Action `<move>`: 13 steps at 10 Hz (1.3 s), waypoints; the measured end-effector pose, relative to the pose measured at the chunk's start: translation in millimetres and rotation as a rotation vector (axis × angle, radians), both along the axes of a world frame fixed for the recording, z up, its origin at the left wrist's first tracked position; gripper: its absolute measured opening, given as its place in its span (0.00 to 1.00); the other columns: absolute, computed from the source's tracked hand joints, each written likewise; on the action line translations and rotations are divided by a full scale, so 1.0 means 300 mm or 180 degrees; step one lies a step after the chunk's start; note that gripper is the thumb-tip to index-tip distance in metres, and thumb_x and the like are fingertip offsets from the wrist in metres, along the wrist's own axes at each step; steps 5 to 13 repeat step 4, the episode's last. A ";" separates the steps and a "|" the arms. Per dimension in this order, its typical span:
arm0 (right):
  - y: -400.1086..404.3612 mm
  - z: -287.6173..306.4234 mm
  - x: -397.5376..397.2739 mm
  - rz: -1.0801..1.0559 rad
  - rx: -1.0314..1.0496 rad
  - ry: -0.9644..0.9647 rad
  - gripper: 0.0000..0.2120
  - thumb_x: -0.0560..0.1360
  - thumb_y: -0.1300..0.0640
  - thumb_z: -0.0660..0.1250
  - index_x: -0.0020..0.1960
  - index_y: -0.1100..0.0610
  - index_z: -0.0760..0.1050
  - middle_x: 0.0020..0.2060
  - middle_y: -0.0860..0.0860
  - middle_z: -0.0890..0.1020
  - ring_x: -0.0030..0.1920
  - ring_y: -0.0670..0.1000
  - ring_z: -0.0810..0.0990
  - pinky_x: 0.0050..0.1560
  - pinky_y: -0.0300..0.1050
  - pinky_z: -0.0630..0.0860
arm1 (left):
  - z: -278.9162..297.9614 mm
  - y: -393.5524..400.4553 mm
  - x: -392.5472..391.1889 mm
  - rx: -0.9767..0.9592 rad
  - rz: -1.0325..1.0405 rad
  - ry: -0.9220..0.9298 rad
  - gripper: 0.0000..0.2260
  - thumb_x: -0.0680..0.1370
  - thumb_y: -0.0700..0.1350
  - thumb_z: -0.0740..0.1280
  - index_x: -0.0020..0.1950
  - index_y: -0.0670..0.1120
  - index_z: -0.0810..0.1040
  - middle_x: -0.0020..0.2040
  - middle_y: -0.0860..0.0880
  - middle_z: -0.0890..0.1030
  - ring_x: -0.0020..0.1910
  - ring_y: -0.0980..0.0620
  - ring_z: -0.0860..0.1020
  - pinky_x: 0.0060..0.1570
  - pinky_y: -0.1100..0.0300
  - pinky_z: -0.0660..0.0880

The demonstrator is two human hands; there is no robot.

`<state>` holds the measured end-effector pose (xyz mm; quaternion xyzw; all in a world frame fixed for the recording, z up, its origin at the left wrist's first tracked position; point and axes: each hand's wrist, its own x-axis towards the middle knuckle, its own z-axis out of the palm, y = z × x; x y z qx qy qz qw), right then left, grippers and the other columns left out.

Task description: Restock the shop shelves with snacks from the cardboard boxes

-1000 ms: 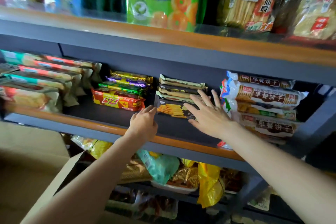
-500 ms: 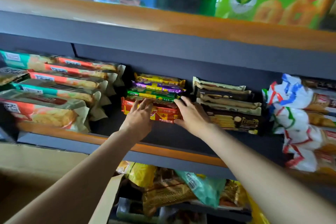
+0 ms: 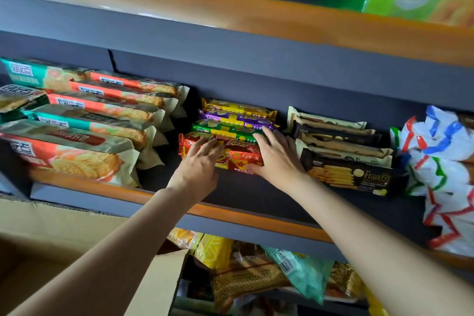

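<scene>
- Red snack packet (image 3: 238, 159): glossy red wrapper, yellow and white print, long and flat, lying at the bottom of a small stack on the middle shelf (image 3: 256, 195).
- Stacked above it: green packet (image 3: 225, 131), purple packet (image 3: 230, 118), yellow packet (image 3: 238, 108), all the same long shape, ends pointing toward 3 and 9 o'clock.
- Left hand (image 3: 196, 169): reaching up from 7 o'clock, palm down, fingers spread and nearly straight, tips resting on the left half of the red snack packet; relaxed, not wrapped round anything.
- Right hand (image 3: 278, 159): reaching up from 4 o'clock, palm down, fingers straight, tips pressing against the right end of the stack near the green packet, thumb low by the front edge of the red snack packet; likewise flat, gripping nothing.
- Red snack packet between the two hands, touching both, its front edge toward 6 o'clock.
- At 9 o'clock of the stack: biscuit packs (image 3: 84, 131) in orange and teal, overlapping in a fan.
- At 3 o'clock: dark wafer packs (image 3: 351, 172), just beside the right hand; farther on, white bags (image 3: 441, 151).
- At 7 o'clock, below the shelf: cardboard box (image 3: 64, 244), flap open.
</scene>
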<state>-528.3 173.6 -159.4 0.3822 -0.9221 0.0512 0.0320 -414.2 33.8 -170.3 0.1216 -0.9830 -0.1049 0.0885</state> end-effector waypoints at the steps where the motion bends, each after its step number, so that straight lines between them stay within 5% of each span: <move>1: -0.022 0.014 -0.005 -0.0008 -0.0084 -0.0158 0.34 0.75 0.48 0.66 0.75 0.58 0.55 0.72 0.55 0.63 0.72 0.56 0.60 0.73 0.53 0.50 | -0.001 -0.004 -0.008 0.0017 -0.0042 0.0009 0.27 0.79 0.41 0.59 0.76 0.47 0.52 0.77 0.49 0.52 0.76 0.48 0.46 0.73 0.57 0.47; 2: -0.036 0.028 -0.002 0.0020 -0.0133 -0.0291 0.33 0.76 0.52 0.66 0.75 0.60 0.56 0.71 0.56 0.65 0.72 0.57 0.61 0.73 0.51 0.52 | 0.004 -0.012 -0.013 0.0072 -0.0039 -0.0038 0.28 0.78 0.41 0.60 0.76 0.47 0.53 0.77 0.49 0.53 0.76 0.48 0.46 0.74 0.55 0.50; 4: 0.022 0.056 0.024 -0.0021 0.0018 -0.0161 0.34 0.76 0.47 0.66 0.75 0.55 0.55 0.74 0.54 0.59 0.74 0.56 0.55 0.73 0.57 0.40 | 0.061 0.059 0.015 -0.0086 0.0121 -0.0077 0.28 0.79 0.42 0.58 0.77 0.47 0.50 0.77 0.48 0.49 0.76 0.49 0.47 0.72 0.55 0.49; 13: 0.022 0.056 0.024 -0.0021 0.0018 -0.0161 0.34 0.76 0.47 0.66 0.75 0.55 0.55 0.74 0.54 0.59 0.74 0.56 0.55 0.73 0.57 0.40 | 0.061 0.059 0.015 -0.0086 0.0121 -0.0077 0.28 0.79 0.42 0.58 0.77 0.47 0.50 0.77 0.48 0.49 0.76 0.49 0.47 0.72 0.55 0.49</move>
